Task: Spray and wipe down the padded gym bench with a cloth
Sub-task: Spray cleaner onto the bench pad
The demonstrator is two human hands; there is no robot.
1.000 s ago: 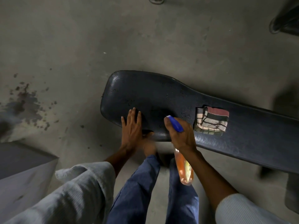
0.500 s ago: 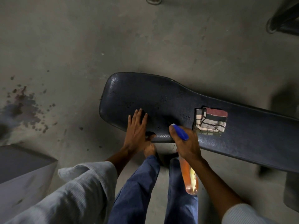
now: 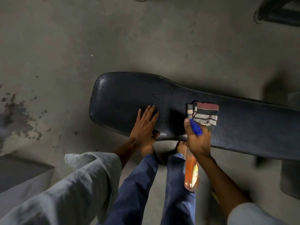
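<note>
Black padded bench (image 3: 162, 98) runs from mid-frame out to the right edge, its wide rounded end toward the left. Surface looks speckled w/ small wet dots around the middle.

Left hand (image 3: 145, 125) lies flat on the bench's near edge, fingers straight & together, pointing to the top of the frame, thumb tucked down at the edge. Holds nothing.

Right hand (image 3: 197, 140) is wrapped round the neck of a spray bottle (image 3: 191, 172). Orange bottle body hangs toward the bottom of the frame, blue nozzle up top, aimed at the bench. One finger sits along the blue head; can't tell if the trigger is squeezed.

Striped cloth (image 3: 203, 113) sits folded on the bench, right of center, just above the right hand's knuckles. Neither hand touches it as far as I can see.

Hands are apart, a stretch of bare bench between them.

Lower center: blue trousers (image 3: 138, 189), bare feet partly under the bench edge. Light-grey sleeve (image 3: 65, 189) fills lower left. Concrete floor (image 3: 113, 38) all round, dark stain (image 3: 14, 114) at mid-left.
</note>
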